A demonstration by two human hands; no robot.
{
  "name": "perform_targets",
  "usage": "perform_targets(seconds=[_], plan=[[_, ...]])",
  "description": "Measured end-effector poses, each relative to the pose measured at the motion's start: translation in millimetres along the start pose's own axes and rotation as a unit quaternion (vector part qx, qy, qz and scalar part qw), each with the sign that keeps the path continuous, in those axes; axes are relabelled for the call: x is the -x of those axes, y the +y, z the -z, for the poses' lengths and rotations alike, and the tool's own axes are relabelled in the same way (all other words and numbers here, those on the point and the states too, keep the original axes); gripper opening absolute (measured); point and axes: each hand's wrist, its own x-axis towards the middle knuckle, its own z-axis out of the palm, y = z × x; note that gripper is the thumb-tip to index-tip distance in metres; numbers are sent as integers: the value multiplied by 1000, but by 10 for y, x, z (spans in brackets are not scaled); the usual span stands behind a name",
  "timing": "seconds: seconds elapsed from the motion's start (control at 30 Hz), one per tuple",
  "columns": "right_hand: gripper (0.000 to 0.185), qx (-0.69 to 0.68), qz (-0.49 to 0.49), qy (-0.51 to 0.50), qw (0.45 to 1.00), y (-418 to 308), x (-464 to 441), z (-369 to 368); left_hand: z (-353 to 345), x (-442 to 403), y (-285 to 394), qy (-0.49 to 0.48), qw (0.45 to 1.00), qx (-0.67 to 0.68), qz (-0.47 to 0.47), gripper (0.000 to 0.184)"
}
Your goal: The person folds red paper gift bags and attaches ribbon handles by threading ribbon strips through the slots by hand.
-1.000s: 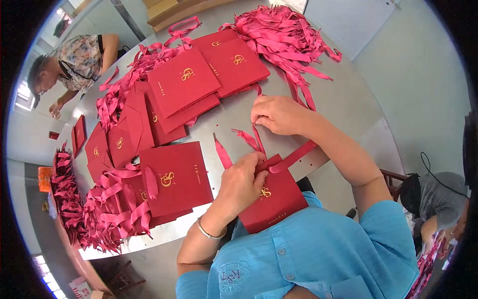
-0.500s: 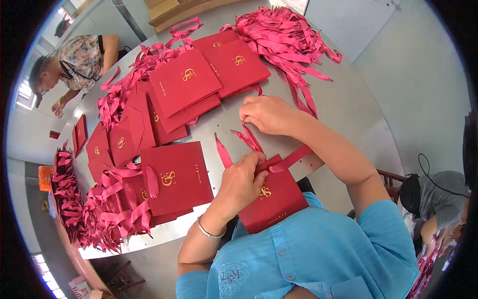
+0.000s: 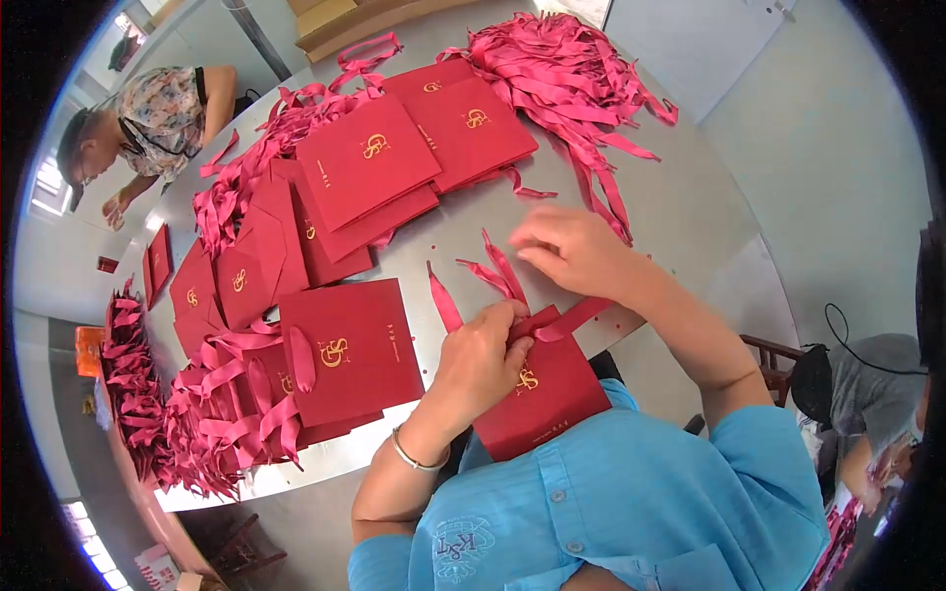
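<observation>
Under my left hand (image 3: 481,350) is a small red paper gift bag (image 3: 552,399) with a gold logo, lying against my shirt front. My left fingers pinch its top edge, where pink ribbon (image 3: 507,271) is gathered. Several ribbon ends stick out beyond the fingers, and another strip (image 3: 581,317) runs right toward my right forearm. Just above the bag, my right hand (image 3: 572,246) is lifted over the table with loosely bent fingers, thumb apart, holding nothing visible.
Stacked red bags (image 3: 370,163) lie ahead, beside a large ribbon pile (image 3: 562,74). Ribboned bags (image 3: 350,350) and more ribbons fill the left side of the metal table (image 3: 680,197). One person (image 3: 163,118) sits across at left; another (image 3: 877,394) is at right.
My right hand has let go of a ribbon end and moved right and slightly toward me. The freed ribbon end now stands up above the bag. My left hand stays in place.
</observation>
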Motion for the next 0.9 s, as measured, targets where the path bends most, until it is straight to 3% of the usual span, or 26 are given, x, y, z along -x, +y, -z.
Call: perform_targets(seconds=[0.33, 0.9], plan=[[20, 49, -84, -10, 995, -136, -32, -277, -21, -5, 3, 17, 999, 17, -29, 36], [22, -11, -67, -62, 996, -75, -188, -324, -23, 0, -8, 7, 1000, -6, -22, 33]])
